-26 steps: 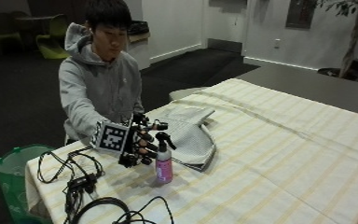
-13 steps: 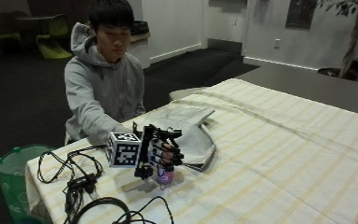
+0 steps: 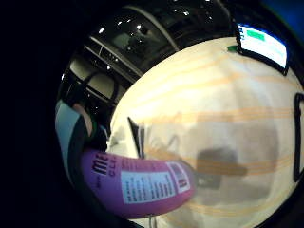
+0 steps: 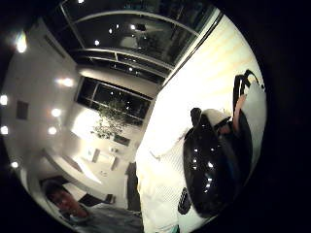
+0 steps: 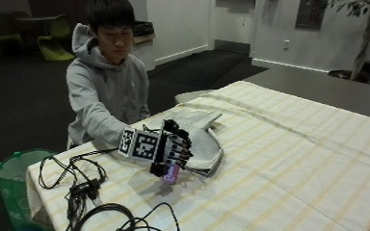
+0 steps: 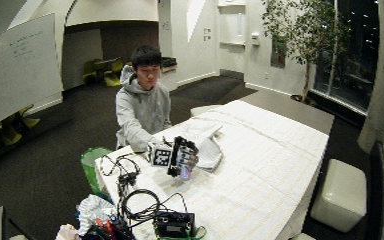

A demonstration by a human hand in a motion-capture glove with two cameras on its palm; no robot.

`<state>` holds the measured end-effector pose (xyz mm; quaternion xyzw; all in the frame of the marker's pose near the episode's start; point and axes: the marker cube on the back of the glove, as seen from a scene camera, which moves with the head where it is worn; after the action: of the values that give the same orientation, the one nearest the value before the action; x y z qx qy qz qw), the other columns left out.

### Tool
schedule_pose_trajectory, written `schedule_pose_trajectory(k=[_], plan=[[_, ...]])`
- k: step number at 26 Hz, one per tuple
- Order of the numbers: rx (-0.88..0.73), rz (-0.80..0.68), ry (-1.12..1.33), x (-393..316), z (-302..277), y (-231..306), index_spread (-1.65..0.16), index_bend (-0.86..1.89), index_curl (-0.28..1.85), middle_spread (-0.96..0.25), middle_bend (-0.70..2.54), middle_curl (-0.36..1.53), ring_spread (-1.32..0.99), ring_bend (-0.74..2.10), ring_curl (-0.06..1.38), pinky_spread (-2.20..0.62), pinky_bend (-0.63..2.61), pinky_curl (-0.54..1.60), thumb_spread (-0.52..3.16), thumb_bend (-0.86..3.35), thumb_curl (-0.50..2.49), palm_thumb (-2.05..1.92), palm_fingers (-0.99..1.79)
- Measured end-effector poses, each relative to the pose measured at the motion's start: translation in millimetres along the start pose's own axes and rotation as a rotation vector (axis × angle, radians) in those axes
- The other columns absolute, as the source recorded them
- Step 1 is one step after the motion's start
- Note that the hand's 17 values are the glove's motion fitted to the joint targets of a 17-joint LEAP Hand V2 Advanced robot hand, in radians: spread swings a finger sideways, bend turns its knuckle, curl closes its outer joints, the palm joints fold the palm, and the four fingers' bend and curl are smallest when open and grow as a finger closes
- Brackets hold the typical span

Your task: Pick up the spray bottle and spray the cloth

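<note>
Gloved right hand (image 5: 172, 153) around spray bottle (image 5: 170, 177)

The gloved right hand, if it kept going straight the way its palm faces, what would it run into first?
The right hand already grips the purple spray bottle, so that comes first. Beyond it, the palm faces along the striped tablecloth, which looks free, with the gray cloth off to the side, though depth is unclear.

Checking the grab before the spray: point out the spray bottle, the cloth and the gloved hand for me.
spray bottle (image 3: 142, 187): little finger side palm view, on its purple body by the label.
cloth (image 5: 201, 144): outside view, on the grey fabric beside the hand.
right hand (image 5: 172, 149): outside view, on the gloved fingers wrapped round the bottle.
</note>
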<state>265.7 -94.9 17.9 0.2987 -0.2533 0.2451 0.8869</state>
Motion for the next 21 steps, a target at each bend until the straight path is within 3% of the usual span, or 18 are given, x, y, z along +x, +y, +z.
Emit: schedule_pose_trajectory(k=[14, 21], plan=[[-0.506, -0.237, 0.483, -147.4, 14.4, 30.2, -0.14, 0.58, 0.50, -0.04, 0.62, 0.49, -0.11, 0.64, 0.44, -0.17, 0.36, 0.39, 0.21, -0.02, 0.64, 0.98, 1.41], [-0.609, -0.325, 0.707, -200.6, 26.8, 57.3, -0.13, 0.59, 0.51, -0.04, 0.63, 0.50, -0.11, 0.65, 0.45, -0.18, 0.37, 0.41, 0.15, -0.03, 0.66, 0.98, 1.40]])
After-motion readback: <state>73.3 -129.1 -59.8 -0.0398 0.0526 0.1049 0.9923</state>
